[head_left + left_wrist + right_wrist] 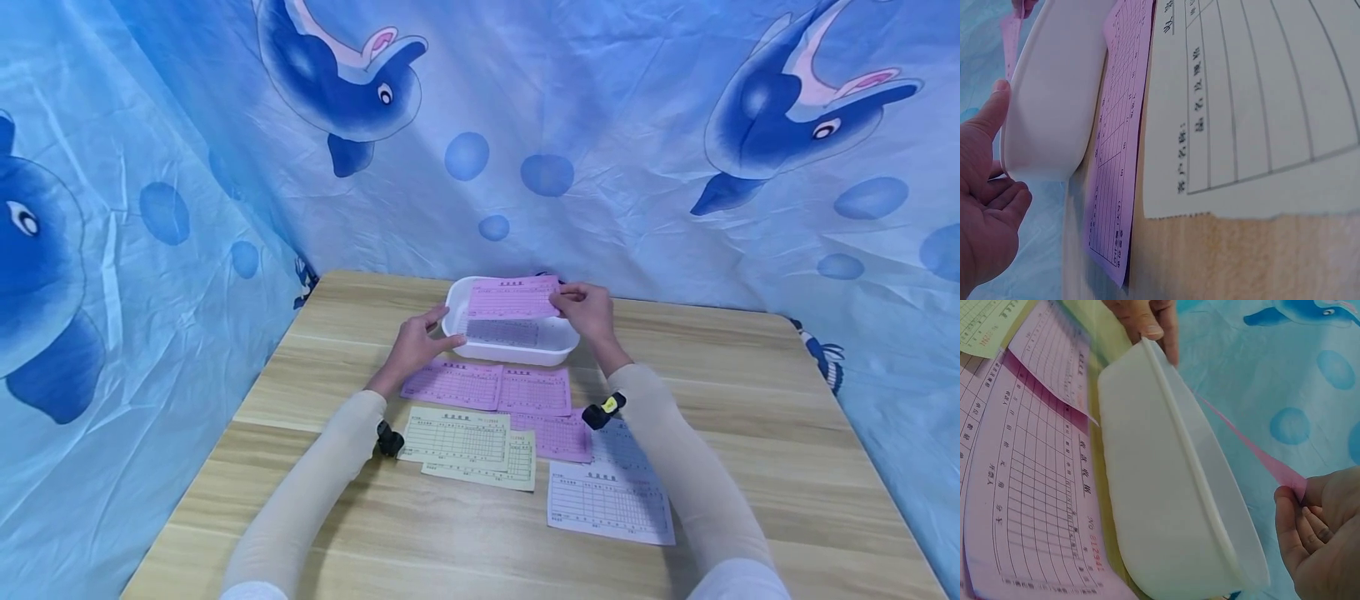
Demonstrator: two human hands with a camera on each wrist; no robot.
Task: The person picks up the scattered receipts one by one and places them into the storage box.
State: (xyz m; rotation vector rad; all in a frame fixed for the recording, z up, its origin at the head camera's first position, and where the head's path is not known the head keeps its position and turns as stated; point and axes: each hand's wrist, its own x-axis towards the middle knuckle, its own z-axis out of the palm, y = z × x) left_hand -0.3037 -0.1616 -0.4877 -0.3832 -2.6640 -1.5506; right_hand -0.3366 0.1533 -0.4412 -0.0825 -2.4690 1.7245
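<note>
A pink printed receipt slip (513,297) is pinched at its right edge between the thumb and fingers of my right hand (588,314). It is held above the white plastic tub (513,355); in the right wrist view the slip (1266,453) appears almost edge-on. My left hand (414,342) holds the tub's left end. In the left wrist view its thumb lies at the rim of the tub (1054,94), with the fingers bent below. Inside the tub lies another printed slip (501,332), shaded by the raised one.
Several pink slips (453,384) lie on the wooden table (360,517) in front of the tub. Nearer are overlapping pale yellow slips (456,437), and white slips (609,504) lie under and beside the right forearm. A blue dolphin-print curtain (600,233) hangs behind the table.
</note>
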